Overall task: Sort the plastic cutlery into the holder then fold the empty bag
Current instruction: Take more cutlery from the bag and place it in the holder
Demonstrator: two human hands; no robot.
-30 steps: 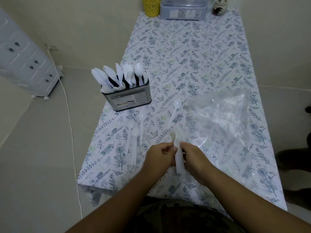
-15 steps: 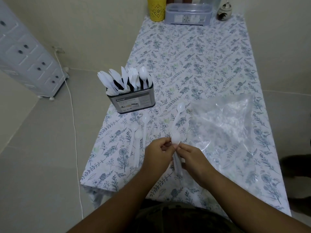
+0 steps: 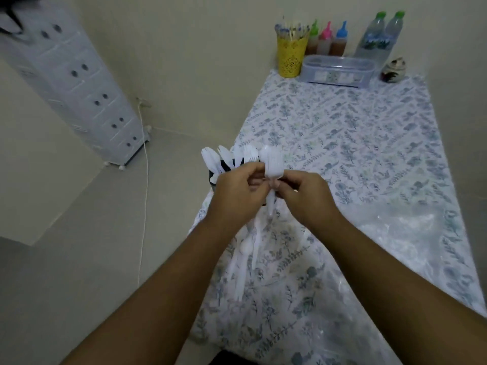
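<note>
Hands meet above the near left part of a table covered with a white cloth printed with blue-grey flowers (image 3: 350,143), seen from the head camera. The left hand (image 3: 238,192) and the right hand (image 3: 305,197) both hold a small bundle of white plastic forks (image 3: 272,167), tines up; the fingers and thumbs of each hand are curled in and pinch the bundle at the neck, the handles hanging down between the two wrists. How many forks are in the bundle cannot be told, since they blur together.

Just behind the left hand stands the dark cutlery holder (image 3: 212,177), mostly hidden by that hand, with white plastic spoons and forks (image 3: 226,158) standing upright in it and fanning out over its top edge. Below the hands, a few loose white plastic spoons (image 3: 243,259) lie on the cloth, handles pointing toward the person. The clear, crinkled plastic bag (image 3: 411,233) lies flat on the right side of the table, near the right forearm.

At the far end of the table stand a yellow perforated cup of sticks (image 3: 291,56), three sauce bottles with green, pink and blue caps (image 3: 326,40), two clear water bottles with green caps (image 3: 379,35), a clear lidded plastic box (image 3: 338,72) and a small rounded patterned jar (image 3: 394,71). On the floor to the left stands a white plastic drawer tower (image 3: 79,83), with a white cable (image 3: 143,206) running down beside it.
</note>
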